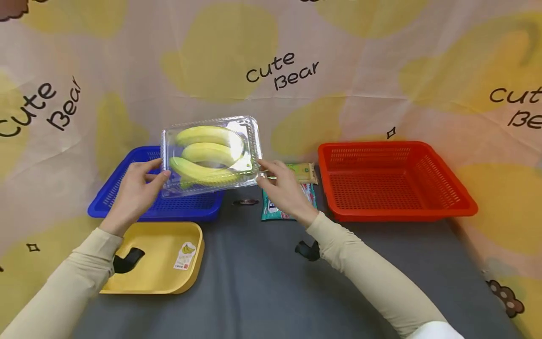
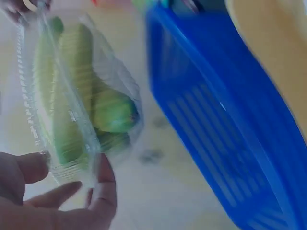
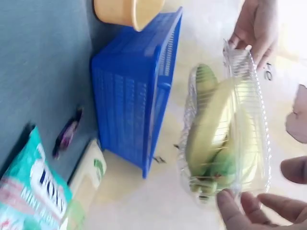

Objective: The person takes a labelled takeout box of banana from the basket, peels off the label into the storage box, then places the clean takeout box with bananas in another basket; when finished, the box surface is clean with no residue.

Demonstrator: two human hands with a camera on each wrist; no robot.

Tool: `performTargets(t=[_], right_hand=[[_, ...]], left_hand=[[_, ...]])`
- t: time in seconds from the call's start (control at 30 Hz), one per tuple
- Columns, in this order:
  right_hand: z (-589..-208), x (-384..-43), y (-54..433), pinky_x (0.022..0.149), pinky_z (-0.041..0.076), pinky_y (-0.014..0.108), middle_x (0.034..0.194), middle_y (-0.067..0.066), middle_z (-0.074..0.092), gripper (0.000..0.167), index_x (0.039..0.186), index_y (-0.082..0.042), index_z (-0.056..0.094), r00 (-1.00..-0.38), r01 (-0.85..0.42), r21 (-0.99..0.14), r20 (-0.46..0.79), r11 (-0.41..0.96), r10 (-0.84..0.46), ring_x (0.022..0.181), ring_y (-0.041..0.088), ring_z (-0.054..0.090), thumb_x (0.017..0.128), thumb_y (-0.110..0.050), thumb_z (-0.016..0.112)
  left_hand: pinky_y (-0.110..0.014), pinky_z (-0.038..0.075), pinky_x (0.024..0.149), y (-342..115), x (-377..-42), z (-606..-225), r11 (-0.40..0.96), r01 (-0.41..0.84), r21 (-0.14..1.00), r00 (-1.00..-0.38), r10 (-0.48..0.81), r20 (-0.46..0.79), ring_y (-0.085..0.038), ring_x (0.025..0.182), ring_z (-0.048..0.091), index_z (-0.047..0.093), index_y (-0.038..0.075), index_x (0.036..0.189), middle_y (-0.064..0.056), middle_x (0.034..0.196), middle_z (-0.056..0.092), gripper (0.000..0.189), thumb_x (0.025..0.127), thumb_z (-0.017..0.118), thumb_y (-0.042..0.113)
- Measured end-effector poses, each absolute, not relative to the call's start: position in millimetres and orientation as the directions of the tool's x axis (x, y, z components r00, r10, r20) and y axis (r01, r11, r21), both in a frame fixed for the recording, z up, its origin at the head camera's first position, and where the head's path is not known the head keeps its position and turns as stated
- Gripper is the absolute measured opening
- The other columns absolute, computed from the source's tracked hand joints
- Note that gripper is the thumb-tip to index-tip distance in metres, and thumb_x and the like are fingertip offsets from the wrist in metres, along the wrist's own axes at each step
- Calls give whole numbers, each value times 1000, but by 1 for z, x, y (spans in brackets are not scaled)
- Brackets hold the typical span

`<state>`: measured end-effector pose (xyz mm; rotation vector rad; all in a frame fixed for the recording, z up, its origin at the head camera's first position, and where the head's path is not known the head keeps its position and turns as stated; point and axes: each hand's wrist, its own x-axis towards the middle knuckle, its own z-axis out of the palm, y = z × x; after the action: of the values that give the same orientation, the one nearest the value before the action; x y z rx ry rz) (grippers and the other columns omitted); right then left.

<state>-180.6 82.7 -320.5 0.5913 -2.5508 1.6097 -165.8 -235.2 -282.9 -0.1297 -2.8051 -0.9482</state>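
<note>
A clear plastic clamshell box (image 1: 253, 134) with several yellow-green bananas (image 1: 207, 153) inside is held up in the air, its lid down over the fruit. My left hand (image 1: 137, 190) pinches its left end between thumb and fingers. At the opposite end, my right hand (image 1: 284, 188) grips the lower right corner. The box overlaps the blue basket (image 1: 186, 213) in the head view. From the left wrist, the ridged box edge (image 2: 79, 115) shows between the thumb and fingers. In the right wrist view, fingertips (image 3: 230, 206) meet the box's near end.
Below the blue basket lies a yellow tray (image 1: 148, 263) with a banana sticker (image 1: 185, 255). A red basket (image 1: 334, 212) stands at the right. Between the baskets are a teal packet (image 1: 271, 212), a green-and-beige pack (image 1: 306, 173) and a small dark purple item (image 1: 245, 202). A printed cloth hangs behind.
</note>
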Motion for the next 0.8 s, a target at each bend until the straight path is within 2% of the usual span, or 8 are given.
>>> performTargets(t=[0.07,0.2,0.3,0.5,0.6,0.63,0.73,0.8], right_hand=[[-322,-187,67,108,46,37,138,9,52,52,149,-12,42,-908,-365,-866,248,342,-338,129,24,54,98,-19,52],[-330,-195,38,113,41,39,153,7,43,60,155,-17,29,-869,-389,-842,200,373,-453,140,23,44,99,-24,52],[-336,-199,19,119,31,42,160,2,33,65,157,-22,22,-842,-404,-805,143,434,-520,148,21,31,100,-30,52],[-343,-202,-10,126,1,45,164,-2,23,71,158,-25,18,-799,-457,-735,92,501,-595,155,18,1,98,-36,54],[-348,-203,-19,124,-5,50,162,-4,27,73,158,-27,15,-785,-484,-679,58,552,-617,155,21,1,98,-42,53],[-350,-204,-22,123,-6,52,161,-4,29,73,158,-27,15,-783,-491,-656,45,573,-620,155,22,1,98,-43,53],[-356,-204,-28,122,-6,57,159,-5,35,72,158,-29,12,-783,-516,-566,6,643,-622,155,23,4,99,-49,48],[-359,-204,-32,122,-6,58,157,-6,38,71,158,-30,12,-781,-532,-503,-19,681,-624,155,23,5,99,-53,44]], left_hand=[[-11,41,63,-252,-176,-286,802,123,585,-979,3,202,-44,105,58,38,-4,147,-33,132,43,59,103,43,35],[-12,39,59,-285,-193,-296,826,80,558,-979,-40,200,-12,84,56,43,-8,143,-31,120,52,54,104,42,30],[-11,38,60,-303,-203,-305,840,42,540,-980,-70,185,-2,78,50,48,-10,138,-34,117,59,49,103,44,24],[-12,39,64,-325,-212,-323,845,-19,534,-988,-97,119,-12,81,58,47,-14,136,-37,114,62,47,103,42,19],[-26,50,71,-333,-214,-328,853,-34,520,-994,-82,70,-18,81,61,44,-17,136,-38,112,61,47,103,41,17],[-34,52,74,-335,-215,-330,861,-40,507,-996,-75,49,-26,85,61,43,-17,136,-38,113,60,47,103,40,17],[-55,49,83,-339,-216,-335,876,-45,481,-999,-46,-10,-45,100,56,42,-19,136,-38,114,57,47,104,39,15],[-58,48,86,-340,-217,-338,884,-41,466,-999,-29,-32,-48,104,54,42,-19,135,-39,116,57,46,103,39,14]])
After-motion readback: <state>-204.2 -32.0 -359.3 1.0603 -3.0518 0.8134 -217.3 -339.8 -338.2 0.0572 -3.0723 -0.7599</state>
